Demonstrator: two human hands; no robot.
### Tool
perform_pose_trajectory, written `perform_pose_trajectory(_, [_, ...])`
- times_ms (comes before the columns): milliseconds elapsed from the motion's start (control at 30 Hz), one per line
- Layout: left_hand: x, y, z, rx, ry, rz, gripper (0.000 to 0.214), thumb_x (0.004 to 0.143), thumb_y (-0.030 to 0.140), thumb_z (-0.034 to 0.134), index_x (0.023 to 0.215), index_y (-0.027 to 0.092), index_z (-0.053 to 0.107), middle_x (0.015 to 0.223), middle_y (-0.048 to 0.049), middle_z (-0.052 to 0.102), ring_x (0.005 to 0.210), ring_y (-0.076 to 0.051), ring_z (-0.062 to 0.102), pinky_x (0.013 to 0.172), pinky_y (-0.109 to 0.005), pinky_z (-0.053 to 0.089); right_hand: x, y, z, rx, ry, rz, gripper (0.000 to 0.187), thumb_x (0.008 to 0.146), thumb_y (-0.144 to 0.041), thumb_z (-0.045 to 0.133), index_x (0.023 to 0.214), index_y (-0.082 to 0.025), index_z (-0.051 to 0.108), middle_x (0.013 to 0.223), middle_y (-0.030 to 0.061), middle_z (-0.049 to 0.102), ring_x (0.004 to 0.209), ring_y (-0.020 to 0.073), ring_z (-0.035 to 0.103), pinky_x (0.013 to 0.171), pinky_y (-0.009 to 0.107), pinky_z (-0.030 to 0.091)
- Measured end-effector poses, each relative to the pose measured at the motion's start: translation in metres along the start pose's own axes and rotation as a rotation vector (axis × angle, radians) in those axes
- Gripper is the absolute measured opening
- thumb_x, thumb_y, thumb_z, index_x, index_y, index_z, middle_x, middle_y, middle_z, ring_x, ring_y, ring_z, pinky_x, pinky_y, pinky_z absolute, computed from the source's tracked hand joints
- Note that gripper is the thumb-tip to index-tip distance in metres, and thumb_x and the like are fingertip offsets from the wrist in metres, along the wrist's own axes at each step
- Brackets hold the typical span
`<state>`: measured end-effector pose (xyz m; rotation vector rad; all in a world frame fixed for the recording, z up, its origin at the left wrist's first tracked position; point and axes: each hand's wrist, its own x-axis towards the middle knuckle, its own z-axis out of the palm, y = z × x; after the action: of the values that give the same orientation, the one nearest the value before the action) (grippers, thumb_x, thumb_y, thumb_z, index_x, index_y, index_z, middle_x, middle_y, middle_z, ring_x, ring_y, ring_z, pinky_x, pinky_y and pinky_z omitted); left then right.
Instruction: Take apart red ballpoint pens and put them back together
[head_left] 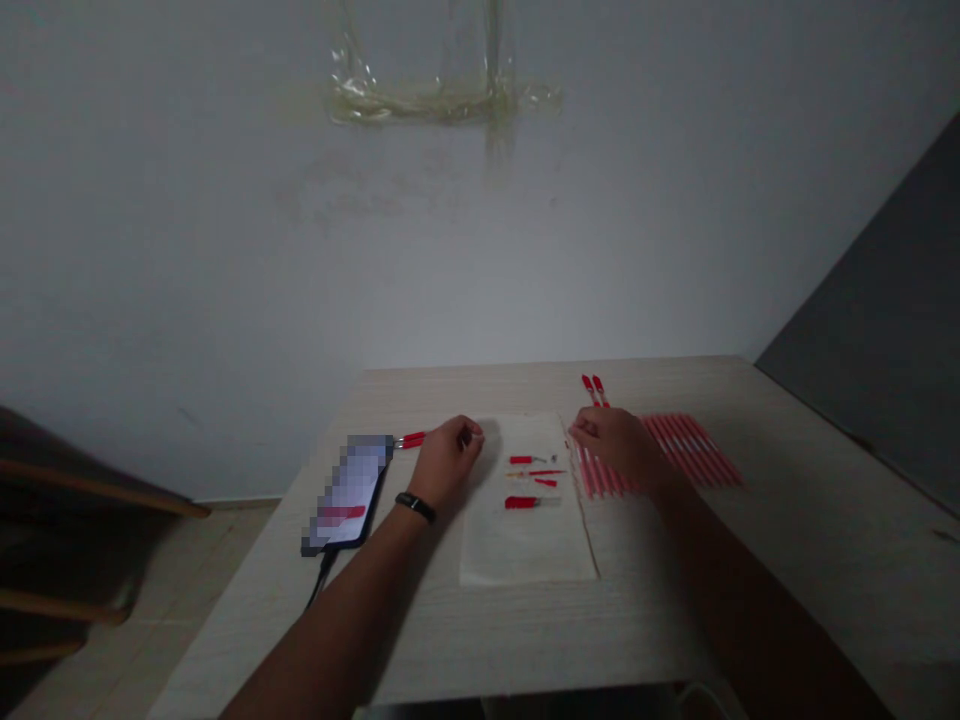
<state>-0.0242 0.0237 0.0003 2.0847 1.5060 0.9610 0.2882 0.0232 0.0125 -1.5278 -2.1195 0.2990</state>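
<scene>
My left hand (447,462) rests on the table with its fingers curled shut at the left edge of a white sheet (525,545); a red pen (410,440) lies just behind it, and I cannot tell if the hand grips it. My right hand (611,440) lies over a row of several red pens (694,450), fingers curled at the row's left end, touching them. On the sheet between my hands lie small red pen parts (531,478). Two more red pens (592,388) lie behind my right hand.
A phone (349,495) with a cable lies left of my left hand on the light wooden table (787,560). A pale wall stands behind the table. A wooden chair (67,540) is at the far left, and a dark panel (885,380) at the right.
</scene>
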Motion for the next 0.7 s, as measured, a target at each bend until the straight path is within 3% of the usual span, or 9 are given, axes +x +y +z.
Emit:
perform_pose_trajectory(167, [0.006,-0.007,-0.009,-0.001,0.110,-0.047,0.017,0.091,0.034,0.060,0.086,0.019,0.067,0.076,-0.0024,0.069,0.067,-0.017,0.059,0.063,-0.028,0.041,0.003,0.009,-0.003,-0.048,0.172,0.026,0.035,0.092,-0.041,0.058,0.064,-0.020,0.054,0.057,-0.0011,0.053,0.054,0.0133,0.047,0.057,0.027,0.026])
perform_pose_trajectory(367, [0.006,-0.008,-0.006,-0.031,0.126,-0.041,0.024,0.093,0.039,0.057,0.081,0.019,0.065,0.077,-0.0039,0.070,0.070,-0.018,0.061,0.065,-0.029,0.042,0.004,0.011,0.002,-0.063,0.179,-0.029,0.044,0.095,-0.042,0.052,0.058,-0.020,0.046,0.056,-0.0013,0.048,0.053,0.0124,0.042,0.057,0.028,0.024])
perform_pose_trajectory(700, [0.005,-0.005,-0.007,0.017,0.138,-0.044,0.032,0.095,0.042,0.052,0.075,0.020,0.062,0.073,-0.0030,0.067,0.069,-0.018,0.059,0.064,-0.029,0.039,0.005,0.016,0.006,-0.022,0.223,-0.118,0.041,0.098,-0.037,0.051,0.061,-0.021,0.043,0.063,-0.0011,0.048,0.060,0.0137,0.047,0.063,0.027,0.032])
